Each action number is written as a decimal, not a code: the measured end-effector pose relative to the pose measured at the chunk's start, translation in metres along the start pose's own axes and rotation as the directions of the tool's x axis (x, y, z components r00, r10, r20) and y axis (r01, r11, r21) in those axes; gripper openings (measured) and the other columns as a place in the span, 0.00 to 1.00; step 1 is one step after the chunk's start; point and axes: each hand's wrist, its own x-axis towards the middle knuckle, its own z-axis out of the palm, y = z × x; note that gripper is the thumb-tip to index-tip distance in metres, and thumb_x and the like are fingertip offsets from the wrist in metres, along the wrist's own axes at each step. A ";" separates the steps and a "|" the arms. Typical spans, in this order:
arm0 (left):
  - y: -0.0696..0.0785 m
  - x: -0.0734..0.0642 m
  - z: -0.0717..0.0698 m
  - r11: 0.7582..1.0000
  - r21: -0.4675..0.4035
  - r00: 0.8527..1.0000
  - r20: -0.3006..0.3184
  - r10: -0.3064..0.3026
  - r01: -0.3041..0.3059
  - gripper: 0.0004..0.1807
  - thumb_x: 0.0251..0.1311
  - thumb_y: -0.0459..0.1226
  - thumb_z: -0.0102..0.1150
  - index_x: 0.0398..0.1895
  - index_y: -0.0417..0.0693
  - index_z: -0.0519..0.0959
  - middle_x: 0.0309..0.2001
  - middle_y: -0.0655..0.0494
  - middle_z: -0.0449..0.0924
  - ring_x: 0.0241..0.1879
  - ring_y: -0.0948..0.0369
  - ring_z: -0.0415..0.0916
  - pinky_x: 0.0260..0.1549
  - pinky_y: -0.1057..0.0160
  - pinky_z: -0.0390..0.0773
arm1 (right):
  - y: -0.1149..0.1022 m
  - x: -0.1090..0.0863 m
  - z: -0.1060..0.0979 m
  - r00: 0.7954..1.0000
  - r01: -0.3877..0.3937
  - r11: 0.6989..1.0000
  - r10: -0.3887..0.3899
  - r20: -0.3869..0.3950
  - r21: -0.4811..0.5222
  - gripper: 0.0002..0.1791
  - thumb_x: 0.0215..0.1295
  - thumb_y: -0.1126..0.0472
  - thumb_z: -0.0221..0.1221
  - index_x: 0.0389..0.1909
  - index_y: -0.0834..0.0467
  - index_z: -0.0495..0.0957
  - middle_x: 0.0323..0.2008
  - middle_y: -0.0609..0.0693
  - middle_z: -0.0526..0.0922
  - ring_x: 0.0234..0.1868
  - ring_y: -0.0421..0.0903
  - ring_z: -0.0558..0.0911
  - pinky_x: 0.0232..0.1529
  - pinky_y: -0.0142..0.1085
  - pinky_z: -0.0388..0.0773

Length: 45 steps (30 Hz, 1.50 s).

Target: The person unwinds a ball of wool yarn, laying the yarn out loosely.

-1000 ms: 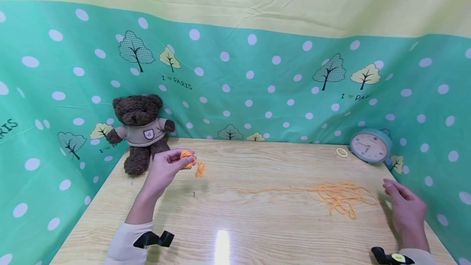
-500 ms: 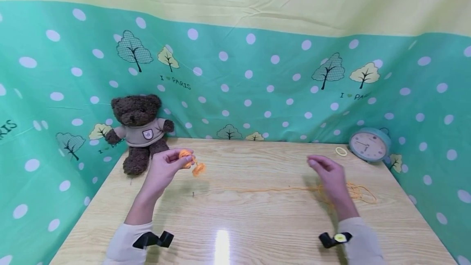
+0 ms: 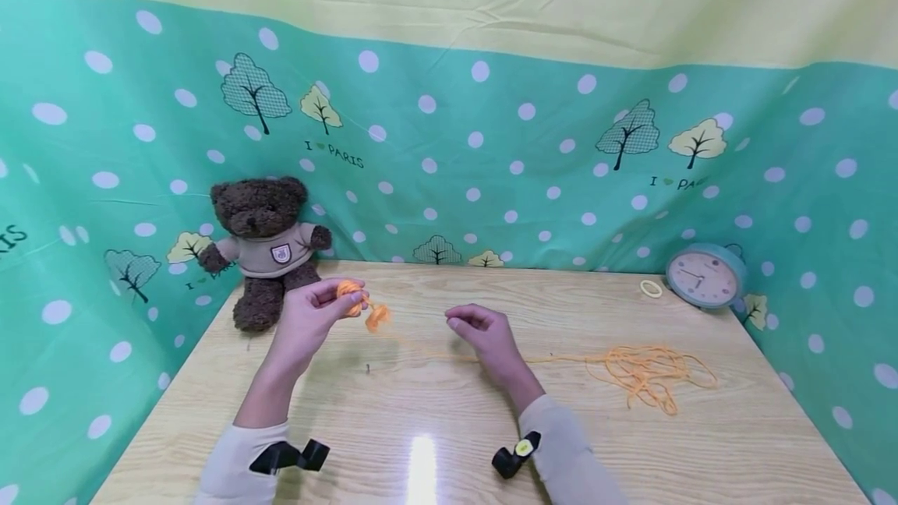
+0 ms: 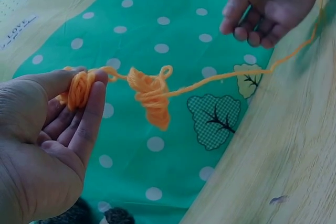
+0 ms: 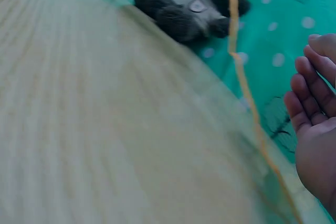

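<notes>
My left hand (image 3: 309,318) pinches a wound bundle of orange yarn (image 4: 80,90) between thumb and fingers, above the left part of the table. From it dangles a second small yarn clump (image 4: 152,100) with turns wrapped round it. A loose strand (image 4: 220,77) leads off from that clump, down and across to a tangled heap of the same yarn (image 3: 648,372) on the right of the table. My right hand (image 3: 487,337) hovers near the middle of the table, fingers slightly bent and holding nothing. In the right wrist view the strand passes beside that hand, apart from it.
A dark brown teddy bear (image 3: 270,248) in a grey top sits at the back left, just behind my left hand. At the back right stand a teal round alarm clock (image 3: 704,277) and a pale ring (image 3: 651,288). A green dotted cloth (image 3: 519,201) hangs behind the wooden table.
My right hand has swept left from the table's right side, over the yarn heap, to the middle. My left hand keeps hold of the bundle; the dangling clump has turned.
</notes>
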 end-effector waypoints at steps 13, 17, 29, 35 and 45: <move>0.008 -0.004 -0.007 1.000 -0.026 0.999 -0.032 0.004 -0.005 0.24 0.69 0.37 0.66 0.58 0.25 0.79 0.39 0.67 0.90 0.41 0.68 0.88 0.41 0.69 0.87 | 0.016 0.001 0.034 0.986 0.054 0.998 -0.047 0.157 -0.044 0.12 0.70 0.60 0.67 0.50 0.62 0.86 0.51 0.63 0.86 0.45 0.36 0.84 0.46 0.27 0.81; 0.009 -0.004 -0.008 1.000 -0.030 0.999 -0.041 0.000 -0.001 0.23 0.69 0.38 0.66 0.58 0.26 0.79 0.39 0.67 0.90 0.41 0.69 0.88 0.41 0.69 0.87 | 0.019 -0.001 0.033 0.983 0.044 0.996 -0.031 0.179 -0.073 0.12 0.69 0.60 0.67 0.49 0.60 0.87 0.49 0.60 0.87 0.45 0.37 0.84 0.47 0.27 0.81; 0.009 -0.002 -0.009 1.000 -0.023 0.999 -0.047 -0.004 0.003 0.18 0.69 0.39 0.67 0.55 0.35 0.83 0.39 0.67 0.90 0.41 0.68 0.88 0.41 0.69 0.87 | 0.021 -0.003 0.032 0.979 0.097 0.988 -0.073 0.190 -0.123 0.09 0.71 0.57 0.66 0.44 0.58 0.89 0.43 0.56 0.90 0.42 0.37 0.84 0.45 0.28 0.82; 0.008 -0.001 -0.006 0.999 -0.038 0.999 -0.047 -0.008 0.006 0.22 0.68 0.39 0.67 0.56 0.30 0.81 0.39 0.67 0.90 0.40 0.68 0.88 0.41 0.69 0.87 | 0.014 -0.008 0.021 0.993 0.064 0.993 -0.055 0.100 -0.095 0.09 0.71 0.59 0.66 0.43 0.60 0.88 0.45 0.59 0.89 0.44 0.37 0.85 0.47 0.27 0.82; 0.007 -0.002 -0.003 1.000 -0.017 0.999 -0.045 -0.017 0.016 0.24 0.69 0.39 0.67 0.59 0.26 0.79 0.39 0.68 0.89 0.39 0.69 0.88 0.41 0.69 0.87 | -0.014 -0.019 -0.012 0.995 0.091 0.991 -0.088 0.037 -0.103 0.12 0.71 0.57 0.65 0.45 0.62 0.87 0.45 0.65 0.87 0.41 0.37 0.85 0.45 0.29 0.83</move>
